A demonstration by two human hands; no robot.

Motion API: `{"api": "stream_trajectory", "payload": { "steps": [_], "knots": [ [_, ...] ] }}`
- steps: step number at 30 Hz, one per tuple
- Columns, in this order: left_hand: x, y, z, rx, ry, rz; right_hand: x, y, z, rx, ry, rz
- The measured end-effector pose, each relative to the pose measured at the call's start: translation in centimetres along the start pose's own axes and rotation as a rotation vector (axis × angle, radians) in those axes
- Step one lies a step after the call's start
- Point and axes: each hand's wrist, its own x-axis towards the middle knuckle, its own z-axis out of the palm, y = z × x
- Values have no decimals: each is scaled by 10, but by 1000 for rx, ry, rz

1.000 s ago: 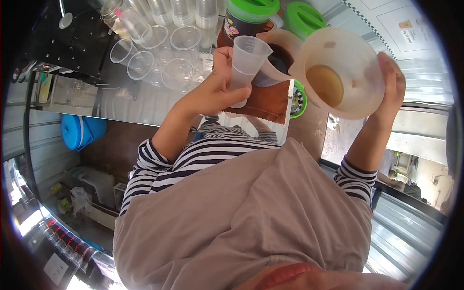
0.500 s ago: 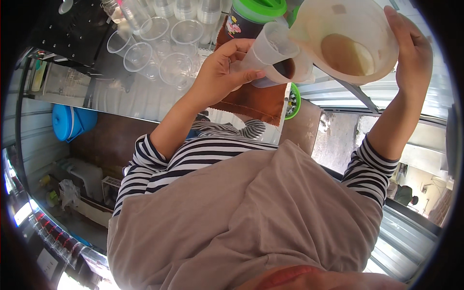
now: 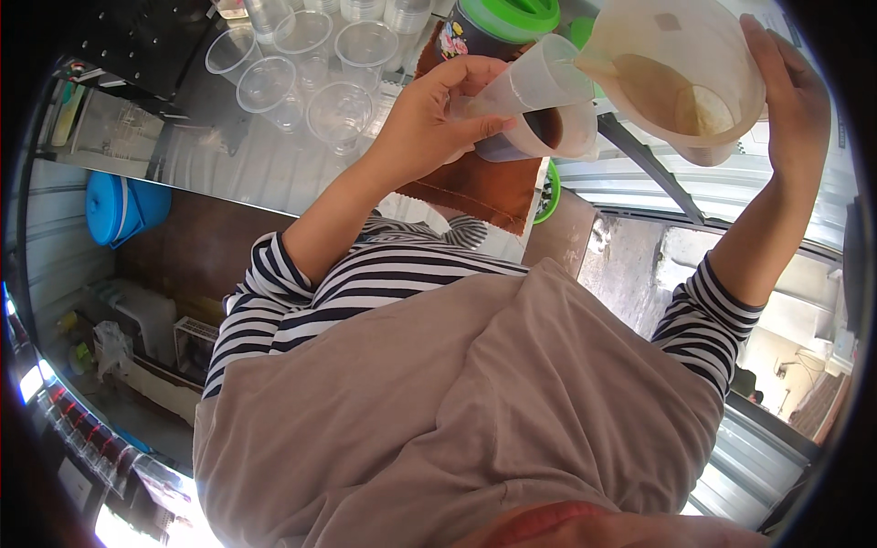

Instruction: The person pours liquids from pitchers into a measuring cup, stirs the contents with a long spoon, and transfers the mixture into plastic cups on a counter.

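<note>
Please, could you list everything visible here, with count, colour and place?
Large pitcher: one, translucent, brownish liquid, upper right
Small cup: one, translucent, upper centre
Dark-liquid container: one, translucent, partly behind small cup
Open cups: five, clear, on counter
Stacked cups: several, clear, top edge
Jug: one, dark, green lid, top
Cloth: one, brown, on counter
Basket: one, green, right of cloth
Bucket: one, blue, left side
Garment: one, taupe, lower centre
Sleeves: two, striped dark-and-white, on arms
Left hand: one, bare, gripping small cup
Right hand: one, bare, holding large pitcher
</note>
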Motion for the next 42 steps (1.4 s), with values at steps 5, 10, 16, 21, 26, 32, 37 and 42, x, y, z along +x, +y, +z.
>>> {"api": "stream_trajectory", "payload": {
  "steps": [5, 10, 16, 21, 26, 32, 37, 42],
  "knots": [
    [0, -6, -3, -6, 6, 85, -1, -17, 2, -17, -73, 19],
    [-3, -3, -5, 7, 12, 93, 0, -16, 4, -15, -27, -22],
    [-5, -3, -8, 4, 17, 51, 6, -4, -3, -54, -56, -49],
    [-7, -3, -9, 1, 11, 32, 7, -4, -4, -61, -73, -72],
    [-7, -6, -10, -24, 4, 52, 12, 0, -9, -35, -136, -59],
    [-7, -5, -10, -25, 14, 60, 6, -10, 0, -54, -51, -55],
    [-7, -3, -11, -44, 12, 44, 8, -8, -3, -43, -63, -28],
    [-7, -5, -10, -53, 13, 53, 8, -8, -5, -67, -79, -49]
  ]
}}
